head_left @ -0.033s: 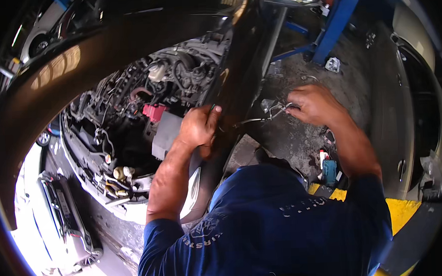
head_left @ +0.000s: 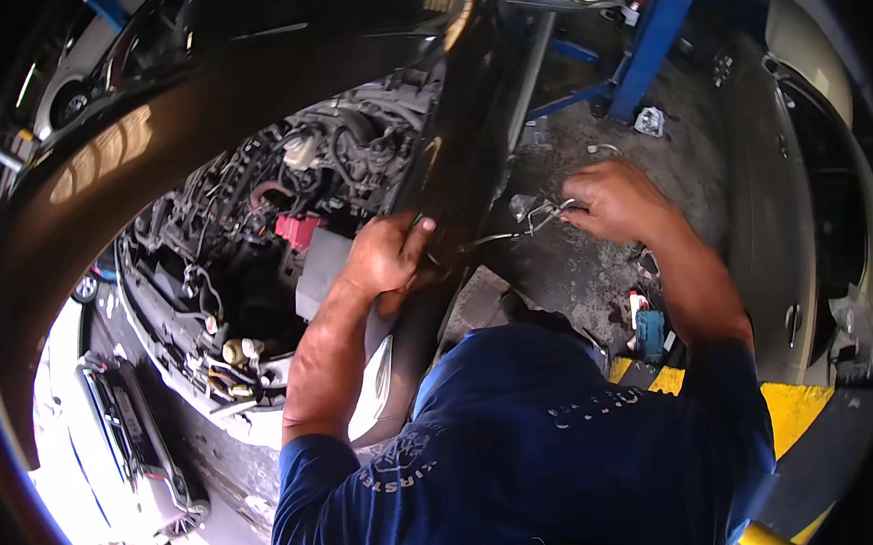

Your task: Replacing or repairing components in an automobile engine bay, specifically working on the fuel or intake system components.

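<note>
A bent metal pipe (head_left: 506, 235) crosses in front of the dark fender (head_left: 455, 163), and my right hand (head_left: 610, 199) is closed on its right end with thumb and fingers pinched. My left hand (head_left: 386, 255) is curled at the fender's inner edge beside the engine bay, thumb up; a thin dark-green tip shows by the thumb, and what the fingers hold is hidden. Left of that hand lie the grey box cover (head_left: 323, 273), a red plastic cover (head_left: 296, 230) and the crowded engine (head_left: 341, 139).
A blue lift post (head_left: 647, 54) and arm stand beyond the fender. At right is another car's door (head_left: 785, 234); below it, a teal bottle (head_left: 649, 335) and yellow floor striping (head_left: 799, 416). The raised hood (head_left: 95, 162) arches at upper left; more cars stand at left.
The view has shifted slightly, so the car and surroundings sit a little further left and up. Both hands keep almost the same pose, the right still on the pipe.
</note>
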Available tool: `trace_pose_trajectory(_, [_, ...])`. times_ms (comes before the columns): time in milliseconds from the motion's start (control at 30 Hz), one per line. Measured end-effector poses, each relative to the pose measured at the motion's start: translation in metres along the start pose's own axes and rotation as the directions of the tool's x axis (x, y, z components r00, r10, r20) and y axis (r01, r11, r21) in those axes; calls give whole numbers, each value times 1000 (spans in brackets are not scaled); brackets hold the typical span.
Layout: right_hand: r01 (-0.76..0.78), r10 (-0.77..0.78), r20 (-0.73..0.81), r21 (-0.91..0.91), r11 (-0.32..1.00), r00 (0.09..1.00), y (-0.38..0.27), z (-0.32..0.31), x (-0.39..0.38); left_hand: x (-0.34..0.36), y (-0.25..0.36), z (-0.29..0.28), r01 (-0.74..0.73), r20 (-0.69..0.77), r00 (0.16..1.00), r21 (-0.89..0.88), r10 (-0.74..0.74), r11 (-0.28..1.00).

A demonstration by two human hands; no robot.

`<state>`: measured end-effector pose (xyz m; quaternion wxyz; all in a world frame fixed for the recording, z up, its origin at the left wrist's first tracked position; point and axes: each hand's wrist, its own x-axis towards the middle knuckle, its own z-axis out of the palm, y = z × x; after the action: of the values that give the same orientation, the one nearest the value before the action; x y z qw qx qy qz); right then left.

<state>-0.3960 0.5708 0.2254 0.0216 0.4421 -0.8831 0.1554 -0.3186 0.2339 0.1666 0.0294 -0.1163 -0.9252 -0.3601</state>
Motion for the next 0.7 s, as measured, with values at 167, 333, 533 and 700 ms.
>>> trace_pose_trajectory(167, [-44, 48, -22, 151, 987, 999, 35, -4, -17, 37, 10, -4, -73, 87, 990, -370, 112, 926])
trace_pose_trajectory(333, [-225, 226, 19, 219, 949, 974, 50, -7, -24, 75, 4, 38, -10, -153, 987, -401, -56, 916])
trace_pose_trajectory(533, [-338, 340, -50, 46, 940, 939, 47, 4, -41, 109, 11, 75, 109, -296, 947, -65, -123, 992])
trace_pose_trajectory(700, [-412, 429, -13, 255, 875, 903, 59, 21, -52, 113, 1, 85, 102, -40, 979, -750, -198, 654])
